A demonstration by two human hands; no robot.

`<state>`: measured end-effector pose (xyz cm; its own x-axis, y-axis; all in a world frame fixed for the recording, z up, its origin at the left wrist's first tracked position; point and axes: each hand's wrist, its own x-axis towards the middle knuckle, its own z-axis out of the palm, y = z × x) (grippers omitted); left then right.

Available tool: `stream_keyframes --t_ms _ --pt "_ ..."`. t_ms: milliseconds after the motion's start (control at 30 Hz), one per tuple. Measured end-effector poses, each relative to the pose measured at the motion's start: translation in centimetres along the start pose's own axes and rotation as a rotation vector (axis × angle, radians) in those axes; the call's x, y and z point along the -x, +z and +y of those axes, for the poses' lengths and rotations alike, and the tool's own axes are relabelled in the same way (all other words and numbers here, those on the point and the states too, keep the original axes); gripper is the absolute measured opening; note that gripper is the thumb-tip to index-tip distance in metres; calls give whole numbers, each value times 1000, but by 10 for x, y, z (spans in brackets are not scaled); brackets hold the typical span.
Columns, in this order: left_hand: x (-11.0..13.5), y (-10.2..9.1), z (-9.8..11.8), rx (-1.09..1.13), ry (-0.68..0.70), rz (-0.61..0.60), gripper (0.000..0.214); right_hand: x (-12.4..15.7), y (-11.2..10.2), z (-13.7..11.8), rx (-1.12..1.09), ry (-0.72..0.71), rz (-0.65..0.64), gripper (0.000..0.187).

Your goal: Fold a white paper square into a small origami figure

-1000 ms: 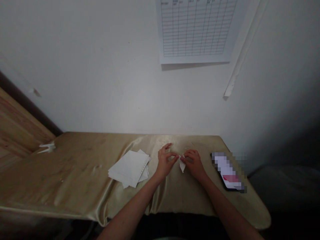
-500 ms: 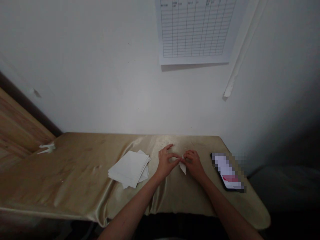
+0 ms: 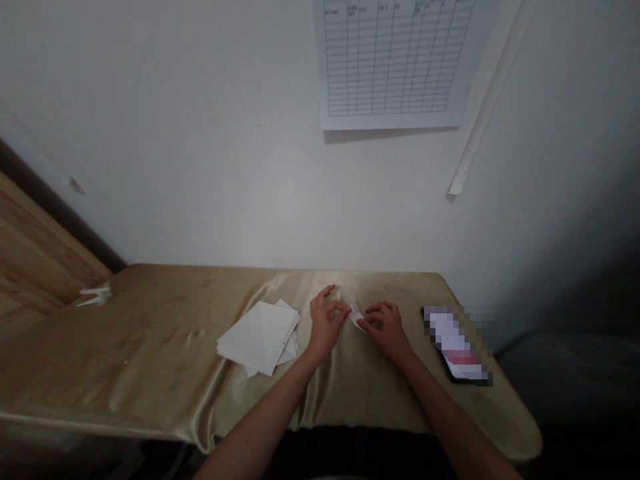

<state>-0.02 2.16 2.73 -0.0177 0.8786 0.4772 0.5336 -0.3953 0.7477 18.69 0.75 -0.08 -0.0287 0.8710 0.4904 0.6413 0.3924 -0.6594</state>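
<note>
A small folded piece of white paper [image 3: 355, 313] is between my hands, over the cloth-covered table. My left hand [image 3: 326, 325] pinches its left edge between thumb and index finger, with the other fingers raised and spread. At the paper's lower right edge is the thumb of my right hand [image 3: 387, 328], its other fingers curled close by. The exact contact of the right fingertips is too small to see clearly. To the left of my left hand lies a loose stack of white paper sheets [image 3: 260, 337], some with punched holes along one edge.
A phone [image 3: 457, 347] with a lit, pixelated screen rests at the table's right side. The table [image 3: 150, 333] wears a wrinkled gold satin cloth. White scraps [image 3: 95, 295] lie at its far left. A printed chart [image 3: 395, 67] hangs on the wall behind.
My hands have moved slightly apart, the left one shifting leftward. The small paper has turned and now shows more of its surface between them.
</note>
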Motion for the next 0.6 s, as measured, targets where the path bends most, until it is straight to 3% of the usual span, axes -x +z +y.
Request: stream_keyframes --t_ms 200,600 --pt "-1 1 -2 -30 17 -11 10 0 0 0 -38 -25 -69 18" --pt "-3 2 -13 -111 49 -42 29 -5 -7 23 39 -22 -53 23"
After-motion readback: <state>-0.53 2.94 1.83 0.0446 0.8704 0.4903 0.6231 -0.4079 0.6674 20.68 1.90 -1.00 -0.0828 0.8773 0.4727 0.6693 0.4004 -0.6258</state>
